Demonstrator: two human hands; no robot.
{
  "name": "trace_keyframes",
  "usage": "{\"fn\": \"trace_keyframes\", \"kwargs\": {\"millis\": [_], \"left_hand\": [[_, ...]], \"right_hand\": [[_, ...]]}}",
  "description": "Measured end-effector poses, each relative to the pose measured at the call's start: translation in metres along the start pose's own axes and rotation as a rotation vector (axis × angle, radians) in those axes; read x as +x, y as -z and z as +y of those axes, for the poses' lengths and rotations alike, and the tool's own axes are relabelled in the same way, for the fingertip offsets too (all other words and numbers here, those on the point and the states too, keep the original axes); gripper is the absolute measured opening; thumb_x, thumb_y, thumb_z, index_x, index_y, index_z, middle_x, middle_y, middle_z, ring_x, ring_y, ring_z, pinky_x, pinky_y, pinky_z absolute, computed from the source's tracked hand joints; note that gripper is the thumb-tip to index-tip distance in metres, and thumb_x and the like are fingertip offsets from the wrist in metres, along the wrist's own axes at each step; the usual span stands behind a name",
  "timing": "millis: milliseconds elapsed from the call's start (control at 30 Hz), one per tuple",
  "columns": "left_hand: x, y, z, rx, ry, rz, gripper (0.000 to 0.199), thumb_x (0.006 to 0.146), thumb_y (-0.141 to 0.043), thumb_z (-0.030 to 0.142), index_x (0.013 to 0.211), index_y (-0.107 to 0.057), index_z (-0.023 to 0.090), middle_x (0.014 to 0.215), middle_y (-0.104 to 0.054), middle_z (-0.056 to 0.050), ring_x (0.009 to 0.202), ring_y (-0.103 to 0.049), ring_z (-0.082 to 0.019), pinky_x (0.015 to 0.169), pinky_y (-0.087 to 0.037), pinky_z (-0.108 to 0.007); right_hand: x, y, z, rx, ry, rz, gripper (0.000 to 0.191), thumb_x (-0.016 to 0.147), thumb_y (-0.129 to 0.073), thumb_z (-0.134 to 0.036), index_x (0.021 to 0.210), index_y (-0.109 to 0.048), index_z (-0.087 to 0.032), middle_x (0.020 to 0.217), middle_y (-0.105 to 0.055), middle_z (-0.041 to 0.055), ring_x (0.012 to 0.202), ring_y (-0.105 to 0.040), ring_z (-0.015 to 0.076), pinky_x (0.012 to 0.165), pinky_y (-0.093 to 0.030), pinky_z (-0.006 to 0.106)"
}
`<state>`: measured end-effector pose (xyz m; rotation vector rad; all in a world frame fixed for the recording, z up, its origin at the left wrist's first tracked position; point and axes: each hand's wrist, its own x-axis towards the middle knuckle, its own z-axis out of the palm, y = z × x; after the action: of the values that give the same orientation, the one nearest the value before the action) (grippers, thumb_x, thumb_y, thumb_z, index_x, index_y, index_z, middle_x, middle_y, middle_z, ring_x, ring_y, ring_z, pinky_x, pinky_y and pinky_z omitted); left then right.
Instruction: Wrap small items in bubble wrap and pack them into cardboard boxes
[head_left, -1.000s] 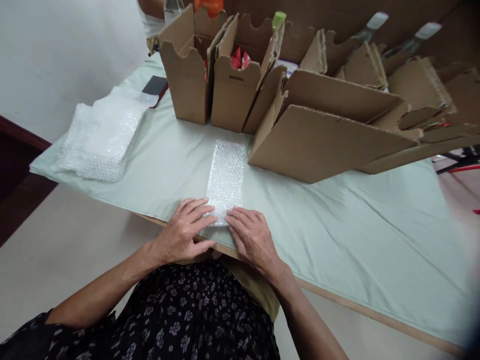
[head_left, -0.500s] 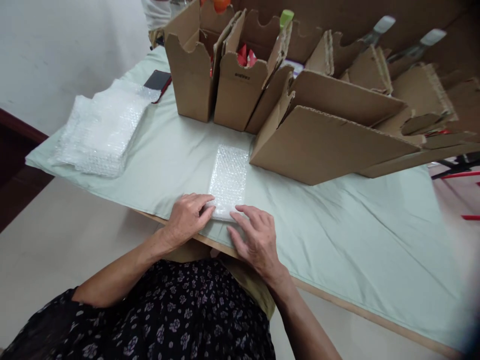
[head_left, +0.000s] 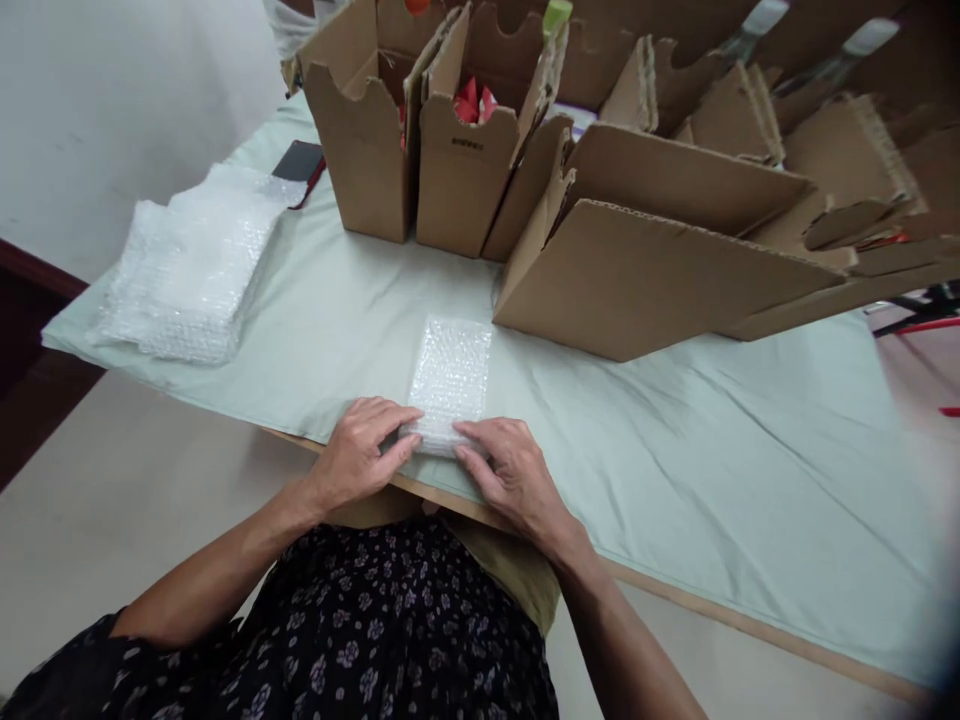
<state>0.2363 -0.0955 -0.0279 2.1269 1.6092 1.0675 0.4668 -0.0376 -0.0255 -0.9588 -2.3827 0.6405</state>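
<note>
A bubble-wrap piece [head_left: 451, 372], folded at its near end, lies flat on the light green cloth close to the table's front edge. The fingers of my left hand [head_left: 367, 445] grip its near left corner between thumb and fingertips. At the near right corner, my right hand [head_left: 514, 465] pinches the folded end in the same way, thumb below the index finger. What is inside the wrap, if anything, cannot be made out.
Bubble-wrap sheets [head_left: 199, 265] are stacked at the left, beside a dark phone-like object [head_left: 298, 162]. Upright cardboard boxes [head_left: 465, 180] line the back. A large cardboard box [head_left: 660, 275] stands to the right of the wrap. Bottles with white caps [head_left: 870, 38] rise behind.
The near end of the wrap has been folded over further, and its far edge lies closer to me. My right thumb has closed in on the near right corner. The view has shifted slightly.
</note>
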Motion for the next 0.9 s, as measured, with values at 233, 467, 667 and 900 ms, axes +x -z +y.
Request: {"fn": "trace_keyframes", "kwargs": {"millis": [233,467,667,900], "left_hand": [[0.024,-0.017,-0.014,0.177,0.108,0.033,0.018,0.096,-0.061,0.024,0.106,-0.072,0.016,0.088,-0.075,-0.007,0.078,-0.068,-0.021,0.079,-0.053,-0.038],[0.016,-0.006,-0.008,0.054,0.016,0.050,0.026,0.093,-0.067,0.032,0.114,-0.070,0.019,0.118,-0.070,-0.012,0.112,-0.065,-0.028,0.098,-0.053,-0.047],[0.005,-0.001,-0.003,-0.023,-0.014,-0.014,0.022,0.096,-0.061,0.023,0.117,-0.068,0.019,0.103,-0.076,-0.008,0.098,-0.068,-0.024,0.090,-0.053,-0.044],[0.034,-0.021,-0.018,0.196,0.132,0.061,0.020,0.093,-0.064,0.026,0.110,-0.072,0.018,0.093,-0.075,-0.008,0.088,-0.066,-0.024,0.085,-0.053,-0.041]], "right_hand": [[-0.002,-0.007,-0.001,-0.257,0.118,0.134,0.024,0.098,-0.061,-0.026,0.120,-0.068,-0.020,0.127,-0.071,0.0134,0.116,-0.062,0.0291,0.095,-0.046,0.046],[0.005,-0.008,0.005,-0.229,0.087,0.020,0.028,0.101,-0.052,-0.019,0.124,-0.068,-0.023,0.121,-0.075,0.0098,0.110,-0.066,0.0260,0.094,-0.047,0.044],[-0.001,0.001,0.001,-0.024,0.004,0.004,0.025,0.102,-0.055,-0.028,0.123,-0.067,-0.023,0.110,-0.078,0.0071,0.098,-0.069,0.0240,0.089,-0.051,0.042],[0.002,-0.006,-0.006,-0.322,0.080,0.039,0.032,0.097,-0.060,-0.024,0.128,-0.064,-0.022,0.134,-0.067,0.0134,0.119,-0.060,0.0315,0.096,-0.046,0.048]]}}
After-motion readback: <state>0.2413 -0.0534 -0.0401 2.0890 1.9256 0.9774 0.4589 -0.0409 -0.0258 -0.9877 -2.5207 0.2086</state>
